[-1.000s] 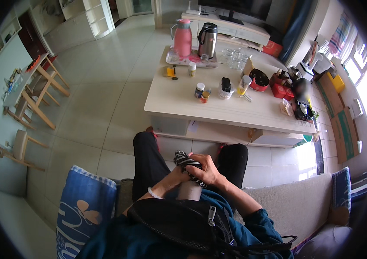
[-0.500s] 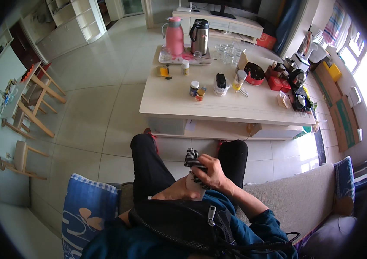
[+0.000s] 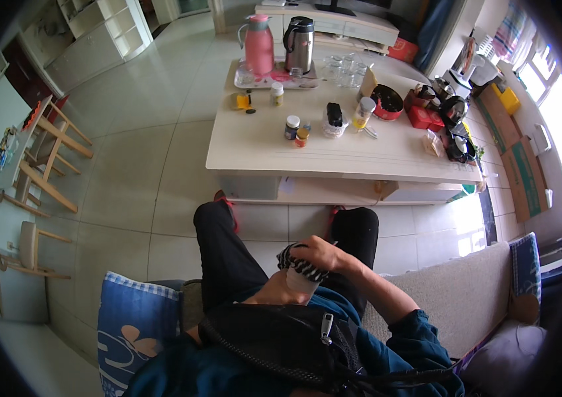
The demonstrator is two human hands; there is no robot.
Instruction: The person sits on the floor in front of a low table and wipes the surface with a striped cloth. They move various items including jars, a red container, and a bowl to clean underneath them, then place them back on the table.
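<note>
In front of my lap, my left hand (image 3: 274, 290) is closed round a whitish, smooth container (image 3: 302, 283), perhaps a cup or bottle. A black-and-white striped cloth (image 3: 306, 268) lies over the container's upper end. From above, my right hand (image 3: 321, 255) grips this cloth, its fingers bent and pressed onto it. The container's lower part is hidden by my left hand and the black mesh bag (image 3: 267, 341) at my chest.
Ahead stands a long pale table (image 3: 261, 149) with a pink jug (image 3: 258, 46), a steel flask (image 3: 299, 45), several glasses, small jars (image 3: 292, 127) and a red round tin (image 3: 387, 106). Beside me on the sofa (image 3: 453, 278) rests a blue cushion (image 3: 136, 324). Wooden chairs (image 3: 33, 248) are at the left.
The striped cloth stuck up above my right hand before; now it is spread lower over the container's top. My right hand has shifted its grip on it. The view has tilted slightly.
</note>
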